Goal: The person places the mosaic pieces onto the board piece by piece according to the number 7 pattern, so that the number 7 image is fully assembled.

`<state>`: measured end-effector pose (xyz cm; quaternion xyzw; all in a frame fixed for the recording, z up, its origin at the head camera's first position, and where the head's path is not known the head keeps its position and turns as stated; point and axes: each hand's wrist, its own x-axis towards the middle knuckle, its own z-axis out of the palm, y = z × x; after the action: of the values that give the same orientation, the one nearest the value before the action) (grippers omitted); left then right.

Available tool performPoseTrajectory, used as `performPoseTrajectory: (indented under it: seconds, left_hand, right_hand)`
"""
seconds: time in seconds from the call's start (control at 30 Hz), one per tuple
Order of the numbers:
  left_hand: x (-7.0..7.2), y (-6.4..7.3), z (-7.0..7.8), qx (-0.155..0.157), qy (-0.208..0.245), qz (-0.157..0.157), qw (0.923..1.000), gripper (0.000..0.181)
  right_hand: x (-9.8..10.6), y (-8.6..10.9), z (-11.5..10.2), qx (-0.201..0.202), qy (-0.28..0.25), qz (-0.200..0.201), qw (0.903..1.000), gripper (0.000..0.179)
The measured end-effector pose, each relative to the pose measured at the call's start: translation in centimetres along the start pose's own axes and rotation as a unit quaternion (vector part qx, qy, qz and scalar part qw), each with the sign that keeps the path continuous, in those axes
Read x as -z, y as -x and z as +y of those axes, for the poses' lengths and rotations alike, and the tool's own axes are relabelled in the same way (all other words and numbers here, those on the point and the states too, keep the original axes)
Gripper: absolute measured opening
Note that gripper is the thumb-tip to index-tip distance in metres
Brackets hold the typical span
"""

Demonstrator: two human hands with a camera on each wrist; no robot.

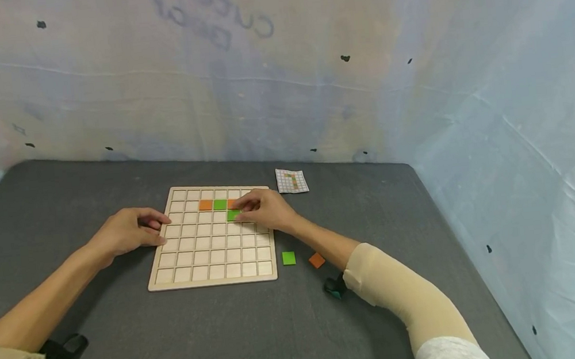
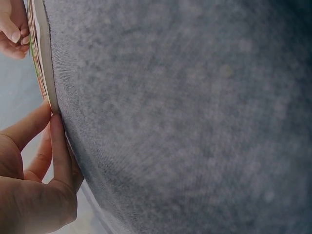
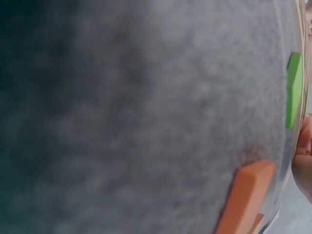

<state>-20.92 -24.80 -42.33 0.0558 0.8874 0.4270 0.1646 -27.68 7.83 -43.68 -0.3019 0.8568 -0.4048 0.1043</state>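
Note:
A pale wooden grid board (image 1: 196,257) lies on the grey cloth. My left hand (image 1: 125,231) rests thumb and fingertips against its left edge; the left wrist view shows these fingers (image 2: 59,151) touching the board's side (image 2: 46,58). Over the upper right cells, my right hand (image 1: 266,209) pinches a green tile (image 1: 231,215) between thumb and forefinger, low at the board. An orange tile (image 1: 205,204), a green tile (image 1: 220,204) and a partly covered orange tile (image 1: 231,204) sit in one row just above it. The right wrist view catches little of the right hand (image 3: 304,165).
A loose green tile (image 1: 289,258) and an orange tile (image 1: 317,260) lie right of the board. Beyond its upper right corner is a small printed grid card (image 1: 291,181). A dark strap (image 1: 334,286) hangs by the right forearm. Patterned fabric (image 1: 238,103) rises behind.

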Motion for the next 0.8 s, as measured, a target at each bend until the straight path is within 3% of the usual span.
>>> performPoseTrajectory:
  seconds: [0.2,0.6,0.8]
  left_hand:
    - [0.0,0.0,0.0,0.001,0.003,-0.002,1.0000,0.050]
    - [0.1,-0.2,0.0,-0.005,-0.010,-0.002,0.9999,0.051]
    - [0.2,0.1,-0.2,0.008,-0.018,0.004,0.9998,0.049]
  right_hand:
    - [0.8,1.0,0.1,-0.001,-0.043,0.002,0.9991,0.028]
    - [2.6,3.4,-0.7,0.003,-0.047,0.010,0.9988,0.030]
    - [3.4,4.9,-0.4,0.011,-0.059,-0.004,0.9982,0.031]
